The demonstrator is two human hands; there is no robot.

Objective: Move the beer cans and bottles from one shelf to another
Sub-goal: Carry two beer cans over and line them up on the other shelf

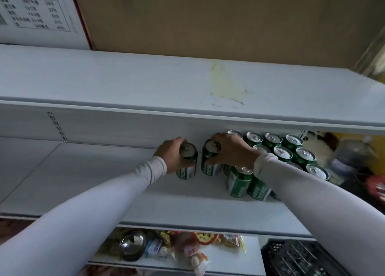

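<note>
Your left hand (171, 154) wrapped round green can (186, 161), fingers curled over its top, can upright on middle shelf (104, 171). Your right hand (230, 148) clamped on second green can (210, 160) just beside first, thumb on its side, small gap between the two cans. Cluster of green cans (283, 153) stands right of your right hand, same shelf. Top shelf (125, 82) carries cardboard box (208, 17). Snack packets (187, 248) and metal bowl (133, 244) on lower shelf.

Beer cans (281, 153) green w/ white band, silver tops; shelf (125, 196) white; sleeves (104, 196) pale grey.
</note>
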